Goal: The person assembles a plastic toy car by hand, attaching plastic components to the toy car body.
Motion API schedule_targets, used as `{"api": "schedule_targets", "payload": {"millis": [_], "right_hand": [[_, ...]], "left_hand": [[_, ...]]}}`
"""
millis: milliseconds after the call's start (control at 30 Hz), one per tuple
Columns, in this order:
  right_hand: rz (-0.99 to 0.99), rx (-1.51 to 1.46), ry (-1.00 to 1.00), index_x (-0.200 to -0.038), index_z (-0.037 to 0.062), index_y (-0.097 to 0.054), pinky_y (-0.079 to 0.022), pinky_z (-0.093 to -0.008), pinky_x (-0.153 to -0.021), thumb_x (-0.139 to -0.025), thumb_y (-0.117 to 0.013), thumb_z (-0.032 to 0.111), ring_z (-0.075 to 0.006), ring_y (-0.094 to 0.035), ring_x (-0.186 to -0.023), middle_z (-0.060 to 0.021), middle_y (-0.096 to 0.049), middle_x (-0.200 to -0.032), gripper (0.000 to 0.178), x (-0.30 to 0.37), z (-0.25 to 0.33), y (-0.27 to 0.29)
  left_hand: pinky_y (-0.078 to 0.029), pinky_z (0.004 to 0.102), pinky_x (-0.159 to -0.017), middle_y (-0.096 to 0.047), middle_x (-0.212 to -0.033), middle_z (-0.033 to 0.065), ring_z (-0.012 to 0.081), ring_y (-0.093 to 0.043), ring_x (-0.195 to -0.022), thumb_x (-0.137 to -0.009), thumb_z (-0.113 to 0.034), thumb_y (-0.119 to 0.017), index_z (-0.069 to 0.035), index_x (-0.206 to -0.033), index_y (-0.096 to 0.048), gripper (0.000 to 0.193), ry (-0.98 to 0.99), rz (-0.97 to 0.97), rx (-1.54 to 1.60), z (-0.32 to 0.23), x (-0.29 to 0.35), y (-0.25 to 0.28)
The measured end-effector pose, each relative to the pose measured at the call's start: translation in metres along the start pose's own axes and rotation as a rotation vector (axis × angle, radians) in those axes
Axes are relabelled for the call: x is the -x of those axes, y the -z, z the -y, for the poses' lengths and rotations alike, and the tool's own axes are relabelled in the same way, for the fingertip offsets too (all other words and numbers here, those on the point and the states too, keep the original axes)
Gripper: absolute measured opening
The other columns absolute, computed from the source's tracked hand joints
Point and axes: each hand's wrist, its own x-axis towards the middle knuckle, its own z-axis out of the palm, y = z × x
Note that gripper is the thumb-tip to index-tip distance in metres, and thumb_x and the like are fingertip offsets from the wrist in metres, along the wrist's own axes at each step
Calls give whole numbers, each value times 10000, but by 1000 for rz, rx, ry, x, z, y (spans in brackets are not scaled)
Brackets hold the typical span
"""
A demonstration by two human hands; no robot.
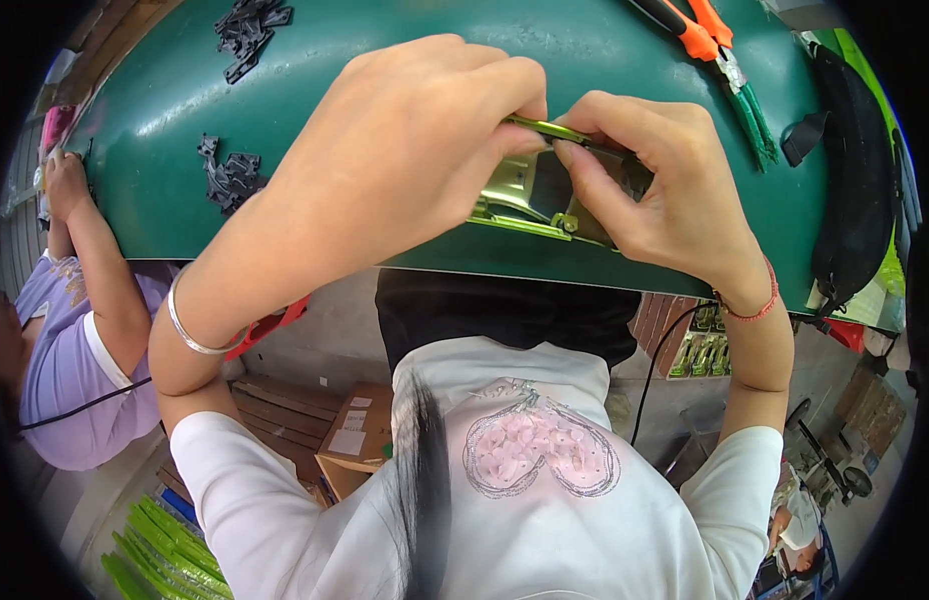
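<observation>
Over the green table, my left hand (405, 140) pinches one end of a narrow, shiny yellow-green metal strip (551, 129) between thumb and fingers. The other end sits between the thumb and forefinger of my right hand (665, 180). Just below, close to the table's near edge, is a shiny yellow-green metal piece (515, 222) with a raised edge and a small round fitting. My hands partly cover this piece. Whether the strip is joined to it, I cannot tell.
Two piles of black plastic parts, one far (247, 35) and one nearer (230, 178), lie left on the green table (315, 60). Orange-handled pliers (700, 40), green-coated at the jaws, rest at far right. A black pouch (853, 180) lies at the right edge. Another person (95, 330) sits at left.
</observation>
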Motion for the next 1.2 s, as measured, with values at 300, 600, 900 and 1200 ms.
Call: {"api": "schedule_targets", "payload": {"millis": [300,600,900,1200], "right_hand": [[57,291,179,-904,-6,-636,-454,-365,-518,-821,-748,14,-300,-600,-586,-110,-613,-705,141,-9,9,8],[-22,409,123,-863,32,-579,-422,-404,-478,-793,-728,12,-296,-577,-545,-84,-576,-659,166,-5,4,1],[-87,197,138,-820,22,-583,-472,-408,-491,-838,-704,81,-294,-643,-574,-107,-615,-643,135,0,3,-1],[141,-151,99,-846,17,-593,-440,-385,-477,-833,-682,98,-294,-570,-492,-125,-534,-597,121,0,13,6]], "left_hand": [[-507,419,-655,-627,-829,101,312,-615,-780,-717,22,-749,2,-895,-640,210,-159,93,-195,-5,-8,9],[-560,361,-665,-687,-859,116,285,-700,-761,-799,-14,-783,1,-1091,-662,316,79,73,-67,-6,-6,8],[-550,233,-711,-749,-878,74,122,-709,-777,-1085,-193,-558,41,-1219,-684,297,662,80,766,-18,1,39],[-551,301,-728,-694,-915,108,197,-684,-829,-899,-54,-766,41,-997,-693,155,292,32,446,-18,16,22]]}}
